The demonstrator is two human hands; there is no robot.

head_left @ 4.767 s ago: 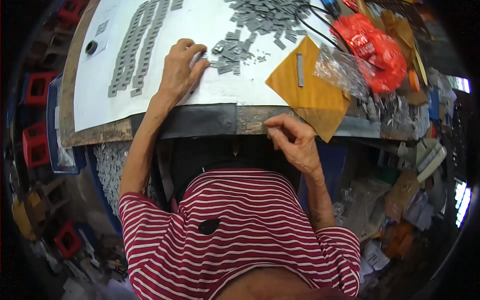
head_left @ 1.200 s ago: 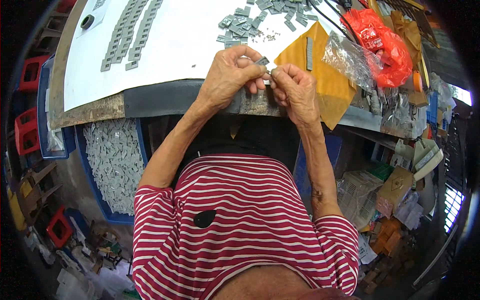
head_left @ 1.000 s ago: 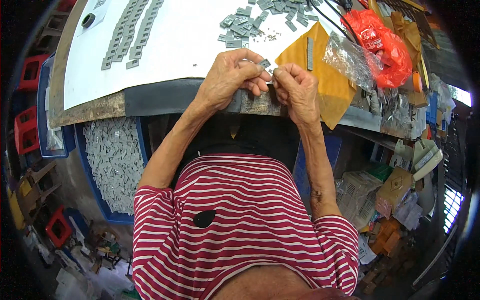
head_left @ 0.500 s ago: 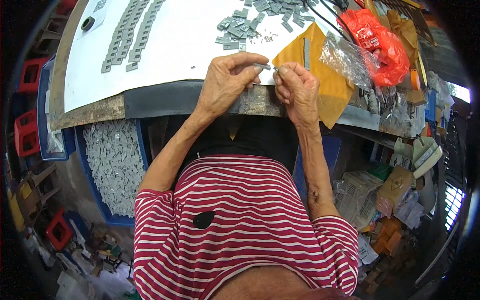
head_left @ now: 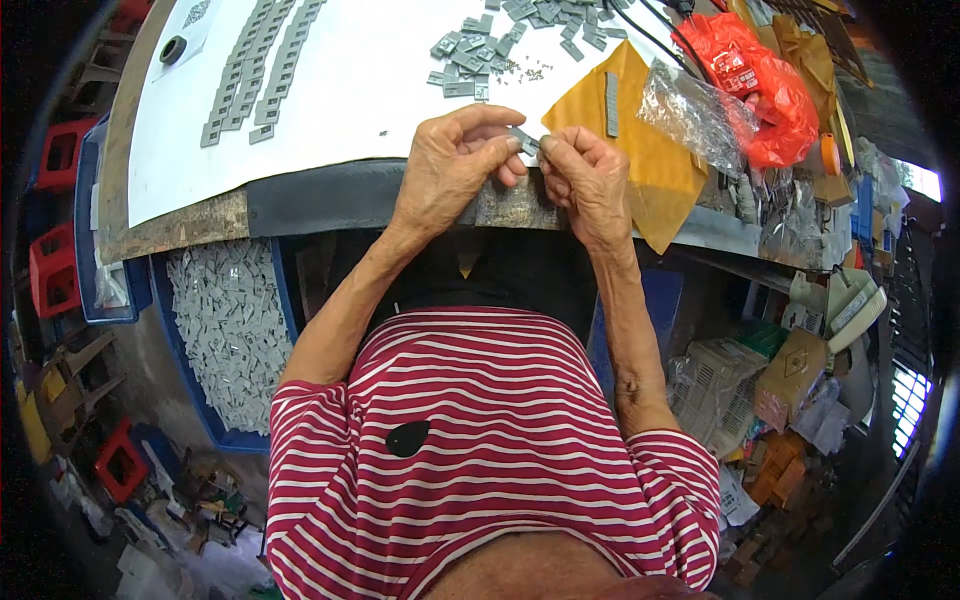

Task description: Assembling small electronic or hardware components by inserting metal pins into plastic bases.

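Observation:
Over the front edge of the table, my left hand (head_left: 455, 160) pinches a small flat grey plastic piece (head_left: 524, 140) between thumb and fingertips. My right hand (head_left: 592, 180) meets it from the other side, its thumb and forefinger closed at the piece's right end. Whatever small part the right fingertips hold is hidden by them. Beyond my hands lies a loose pile of like grey pieces (head_left: 470, 62), with tiny brass-coloured parts (head_left: 530, 72) scattered beside it. Overlapping rows of grey pieces (head_left: 240, 80) run along the left of the white sheet.
To the right are a brown paper envelope (head_left: 655, 200) with a grey strip (head_left: 612, 105) on it, clear plastic wrap (head_left: 690, 110) and a red plastic bag (head_left: 780, 90). A dark ring (head_left: 173, 50) sits at far left. Below the table stands a blue bin (head_left: 190, 370) of grey pieces.
My right hand has moved slightly left, bringing its fingertips against the grey piece in my left hand. The gap between the two hands has closed.

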